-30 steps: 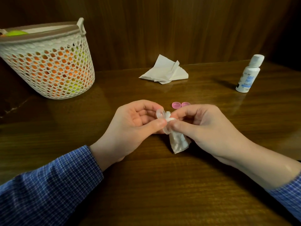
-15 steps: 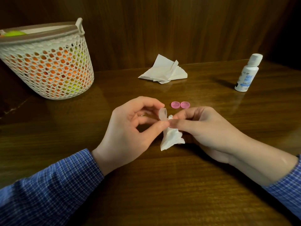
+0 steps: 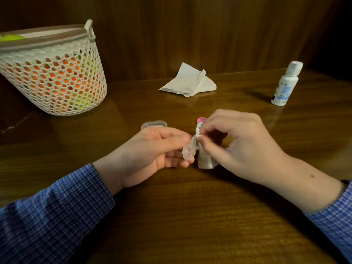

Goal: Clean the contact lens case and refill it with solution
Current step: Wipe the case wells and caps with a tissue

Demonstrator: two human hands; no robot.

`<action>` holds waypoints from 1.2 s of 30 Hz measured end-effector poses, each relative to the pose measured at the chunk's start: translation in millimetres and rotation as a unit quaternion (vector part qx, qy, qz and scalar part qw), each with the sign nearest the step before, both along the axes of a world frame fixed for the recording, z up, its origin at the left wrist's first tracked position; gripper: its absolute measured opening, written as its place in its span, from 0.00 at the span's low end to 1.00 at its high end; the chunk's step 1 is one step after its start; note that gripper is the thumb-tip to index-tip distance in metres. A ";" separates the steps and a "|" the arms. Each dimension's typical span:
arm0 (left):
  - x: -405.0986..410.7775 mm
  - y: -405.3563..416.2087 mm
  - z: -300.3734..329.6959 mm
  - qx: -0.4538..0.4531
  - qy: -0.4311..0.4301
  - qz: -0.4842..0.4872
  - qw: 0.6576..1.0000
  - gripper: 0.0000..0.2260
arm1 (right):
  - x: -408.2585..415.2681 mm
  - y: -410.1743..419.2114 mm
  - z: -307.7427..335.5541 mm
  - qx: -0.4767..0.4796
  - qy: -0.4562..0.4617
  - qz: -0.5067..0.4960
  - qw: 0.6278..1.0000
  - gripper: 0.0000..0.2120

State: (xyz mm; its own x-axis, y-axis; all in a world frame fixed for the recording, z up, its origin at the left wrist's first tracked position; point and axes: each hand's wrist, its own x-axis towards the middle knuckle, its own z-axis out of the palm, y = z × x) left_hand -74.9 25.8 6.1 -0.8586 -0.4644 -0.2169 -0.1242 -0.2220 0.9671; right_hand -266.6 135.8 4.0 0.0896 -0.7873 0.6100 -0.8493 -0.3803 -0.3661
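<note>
My left hand (image 3: 152,149) pinches one end of the clear contact lens case (image 3: 188,152) just above the wooden table (image 3: 190,216); the case's free well tilts toward me. My right hand (image 3: 238,145) grips a small piece of white tissue (image 3: 204,162) and presses it against the other well. Part of a pink cap (image 3: 201,120) shows on the table just behind my right fingers; a second cap is hidden. The white solution bottle (image 3: 285,86) stands capped at the far right.
A clear plastic box (image 3: 154,124) lies on the table behind my left hand. A crumpled white tissue (image 3: 188,80) sits near the back wall. A white mesh basket (image 3: 55,73) with orange and green things inside stands at the far left.
Both hands have dropped lower and nearer to me. The case has turned so one well points down toward me. My right hand now covers most of the pink caps, and the clear box shows.
</note>
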 end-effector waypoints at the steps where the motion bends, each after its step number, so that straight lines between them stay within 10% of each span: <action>1: 0.9 -1.5 -0.2 0.007 -0.002 -0.018 1.000 0.21 | 0.6 -0.2 -0.1 -0.003 0.001 0.007 1.000 0.04; 12: 0.0 -2.5 -9.5 0.058 0.049 0.019 0.997 0.13 | 8.4 -1.1 -1.8 0.069 -0.154 -0.030 0.985 0.03; 21: -2.6 7.9 -14.1 -0.193 0.102 0.127 0.968 0.21 | 11.7 -7.4 0.2 0.286 -0.519 0.011 0.805 0.05; 31: -0.8 10.1 -13.9 -0.353 0.083 0.110 0.926 0.17 | 4.3 -4.7 11.9 0.415 -0.630 0.038 0.656 0.07; 36: -2.3 14.3 -14.4 -0.366 0.098 0.131 0.916 0.18 | 4.2 -4.4 11.0 0.408 -0.617 0.039 0.672 0.07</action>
State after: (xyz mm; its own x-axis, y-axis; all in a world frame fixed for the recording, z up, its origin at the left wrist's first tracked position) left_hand -77.2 40.1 -8.3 -0.6862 -0.6189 0.3822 0.0330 0.4983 0.8664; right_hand -262.4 131.4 15.0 -0.0289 -0.9272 -0.3735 0.3024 0.3481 -0.8874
